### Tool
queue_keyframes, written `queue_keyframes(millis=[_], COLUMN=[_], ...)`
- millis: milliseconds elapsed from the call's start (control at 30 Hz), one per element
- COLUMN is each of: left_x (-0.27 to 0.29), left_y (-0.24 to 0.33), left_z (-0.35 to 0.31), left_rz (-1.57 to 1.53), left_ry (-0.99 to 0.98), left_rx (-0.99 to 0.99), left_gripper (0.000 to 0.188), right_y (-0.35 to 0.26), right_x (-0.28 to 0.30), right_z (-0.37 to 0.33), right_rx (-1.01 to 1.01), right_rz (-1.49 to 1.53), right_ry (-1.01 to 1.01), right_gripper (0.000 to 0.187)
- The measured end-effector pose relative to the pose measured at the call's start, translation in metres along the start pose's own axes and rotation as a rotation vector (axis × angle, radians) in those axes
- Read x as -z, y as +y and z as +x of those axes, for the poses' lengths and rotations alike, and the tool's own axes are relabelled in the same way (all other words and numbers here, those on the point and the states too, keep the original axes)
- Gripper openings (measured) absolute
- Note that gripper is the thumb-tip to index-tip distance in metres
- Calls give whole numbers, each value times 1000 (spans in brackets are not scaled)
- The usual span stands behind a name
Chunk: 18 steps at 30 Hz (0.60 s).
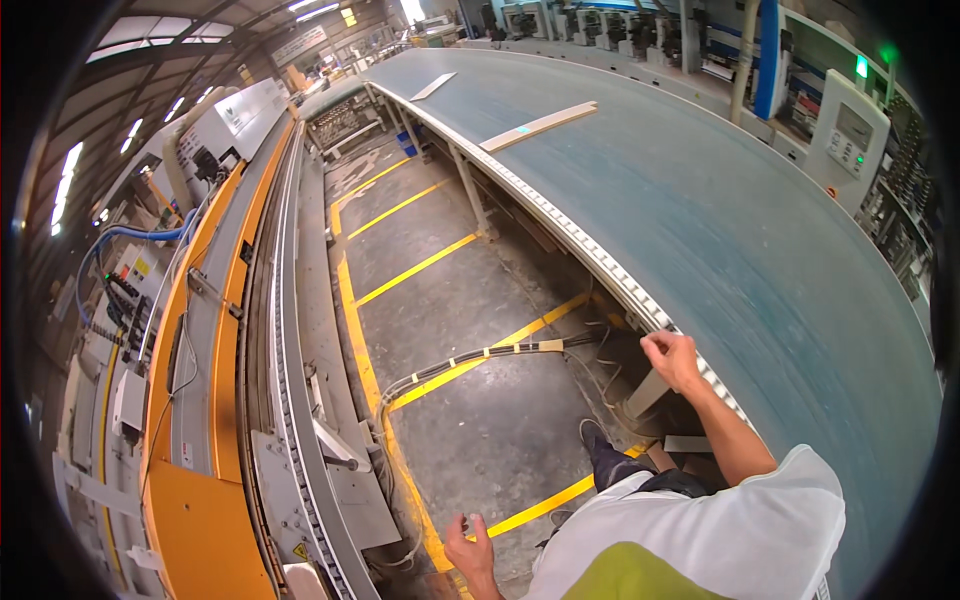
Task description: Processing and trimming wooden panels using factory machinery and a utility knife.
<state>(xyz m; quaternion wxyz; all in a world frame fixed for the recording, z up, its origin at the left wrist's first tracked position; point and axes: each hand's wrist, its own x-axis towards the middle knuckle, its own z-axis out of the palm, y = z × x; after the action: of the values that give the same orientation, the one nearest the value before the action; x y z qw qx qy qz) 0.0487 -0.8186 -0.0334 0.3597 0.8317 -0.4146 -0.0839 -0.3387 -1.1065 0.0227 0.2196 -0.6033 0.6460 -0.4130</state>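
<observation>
My right hand (672, 360) hovers at the near edge of a wide blue-green conveyor belt (700, 230), its fingers curled in with nothing visible in them. I cannot tell whether it touches the white edge rail (580, 235). Low over the floor, my left hand (470, 552) hangs with thumb and fingers apart, holding nothing. Farther along the belt lies a long, narrow pale board (540, 127), set crosswise with one end near the rail. Beyond it rests a shorter white strip (433, 86). Both are well out of reach of my hands.
On the left runs a long orange and grey machine (205, 500). Yellow lines (420, 268) mark the aisle floor, and a taped cable bundle (470, 356) crosses it. A belt support leg (468, 190) stands along the aisle. A control panel (848, 140) is at far right.
</observation>
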Motion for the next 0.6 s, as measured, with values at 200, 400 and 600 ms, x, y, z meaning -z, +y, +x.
queue_keyframes(millis=[200, 400, 600], left_x=[-53, -100, -130], left_y=[38, 95, 124], left_z=[33, 86, 124], left_rz=[6, 39, 61], left_ry=[-2, -38, -89], left_rx=[54, 66, 55], left_gripper=[40, 40, 44], right_y=[19, 62, 98], right_x=[-33, -60, -84], right_z=[117, 228, 312], right_rx=[57, 28, -109], right_rz=[-22, -43, -223], right_ry=[62, 144, 95], right_gripper=[23, 32, 59])
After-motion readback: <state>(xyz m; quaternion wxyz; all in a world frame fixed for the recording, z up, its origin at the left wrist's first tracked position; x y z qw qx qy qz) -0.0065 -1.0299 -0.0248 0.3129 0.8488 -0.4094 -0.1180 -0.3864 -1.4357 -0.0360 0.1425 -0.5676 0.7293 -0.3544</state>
